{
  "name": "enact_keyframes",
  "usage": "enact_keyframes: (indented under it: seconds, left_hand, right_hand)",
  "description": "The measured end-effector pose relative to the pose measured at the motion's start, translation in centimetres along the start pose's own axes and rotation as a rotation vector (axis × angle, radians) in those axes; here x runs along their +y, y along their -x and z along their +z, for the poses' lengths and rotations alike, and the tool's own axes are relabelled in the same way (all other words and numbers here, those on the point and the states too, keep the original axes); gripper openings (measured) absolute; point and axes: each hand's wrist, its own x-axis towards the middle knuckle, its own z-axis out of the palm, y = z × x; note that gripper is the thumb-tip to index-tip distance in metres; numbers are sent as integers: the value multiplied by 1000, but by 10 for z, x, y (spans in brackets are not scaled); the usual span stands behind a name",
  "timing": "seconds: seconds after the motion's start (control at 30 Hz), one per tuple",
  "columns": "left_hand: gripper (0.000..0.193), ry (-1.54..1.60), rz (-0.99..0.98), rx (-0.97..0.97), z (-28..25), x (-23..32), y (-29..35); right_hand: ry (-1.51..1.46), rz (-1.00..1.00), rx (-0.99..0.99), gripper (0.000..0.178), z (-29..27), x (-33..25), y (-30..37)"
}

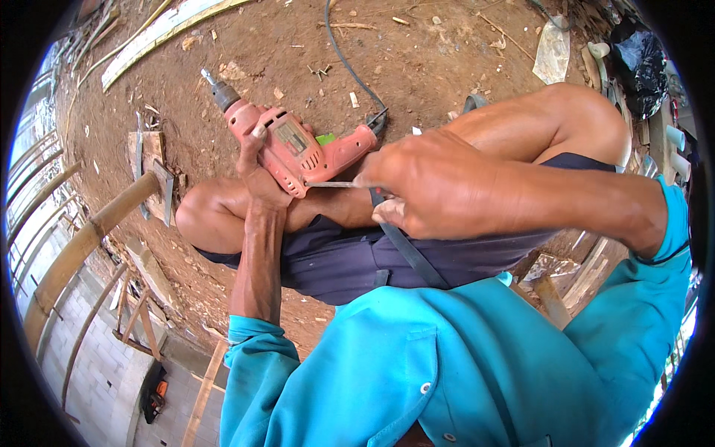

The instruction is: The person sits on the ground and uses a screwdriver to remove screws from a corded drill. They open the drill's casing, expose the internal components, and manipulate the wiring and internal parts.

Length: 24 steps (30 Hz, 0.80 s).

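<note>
A red power drill lies across my crossed legs, its chuck with a bit in it pointing to the far left. Its handle extends to the right, where a black cord leaves it. My left hand is wrapped round the drill body from below, thumb along its near side. In my right hand is a thin metal screwdriver; its tip meets the rear end of the drill housing. The screwdriver's handle is mostly hidden in my closed fingers.
Brown dirt ground with wood chips and a few loose screws spreads ahead. A bamboo pole and wood offcuts stand at the left. A black plastic bag sits far right. The cord runs away from me.
</note>
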Motion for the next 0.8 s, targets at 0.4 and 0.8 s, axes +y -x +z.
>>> enact_keyframes:
  seconds: [0.4,0.8]
  left_hand:
    - [52,0,16,-14,1,-1,2]
    - [56,-15,3,2,4,2,5]
  right_hand:
    - [-15,202,-244,26,6,9,-5]
    - [-727,840,-256,29,-26,0,-19]
